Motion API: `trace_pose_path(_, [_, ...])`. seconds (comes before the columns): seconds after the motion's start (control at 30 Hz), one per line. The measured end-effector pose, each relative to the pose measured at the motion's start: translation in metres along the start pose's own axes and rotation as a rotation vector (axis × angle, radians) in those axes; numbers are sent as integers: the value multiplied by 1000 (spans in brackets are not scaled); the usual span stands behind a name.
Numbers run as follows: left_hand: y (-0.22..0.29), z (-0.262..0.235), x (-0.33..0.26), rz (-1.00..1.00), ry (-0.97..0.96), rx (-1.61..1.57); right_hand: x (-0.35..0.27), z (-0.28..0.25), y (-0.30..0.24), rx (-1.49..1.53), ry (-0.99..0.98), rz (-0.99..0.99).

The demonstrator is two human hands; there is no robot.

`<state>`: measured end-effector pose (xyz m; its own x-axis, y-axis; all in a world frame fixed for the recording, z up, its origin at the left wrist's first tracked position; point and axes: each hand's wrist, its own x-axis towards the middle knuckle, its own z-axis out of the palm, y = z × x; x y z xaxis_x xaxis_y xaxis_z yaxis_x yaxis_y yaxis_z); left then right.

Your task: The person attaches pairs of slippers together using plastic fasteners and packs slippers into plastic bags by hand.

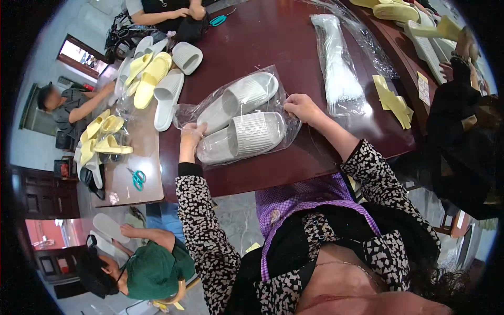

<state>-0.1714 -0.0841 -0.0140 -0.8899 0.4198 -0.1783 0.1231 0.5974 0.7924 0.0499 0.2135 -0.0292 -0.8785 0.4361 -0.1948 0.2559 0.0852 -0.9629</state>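
Grey slippers [242,123] in clear plastic bag [287,107]

A dark red-brown table [294,42] carries most of the things. Near its middle lies a clear plastic bag [239,118] holding a pair of grey slippers, reaching toward the near edge. Toward the right edge lie a clear packet of white strips [338,68] and, beside it, yellow paper pieces [394,102]. At the far edge rest teal scissors [219,20]. Along the left edge loose grey and yellow slippers [152,79] lie in a heap, spilling onto a lighter brown table [147,178] with another pair of teal scissors [138,178].
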Motion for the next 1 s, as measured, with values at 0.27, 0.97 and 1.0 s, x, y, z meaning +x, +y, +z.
trace_pose_path(0.27, [1,20,21,-44,-56,-360,-1,-5,-9,54,16,-128])
trace_pose_path(0.97, [14,38,-3,55,179,-730,11,-224,-134,788,944,-724])
trace_pose_path(1.0, [15,44,1,51,190,-736,4,-225,-141,759,1000,-727])
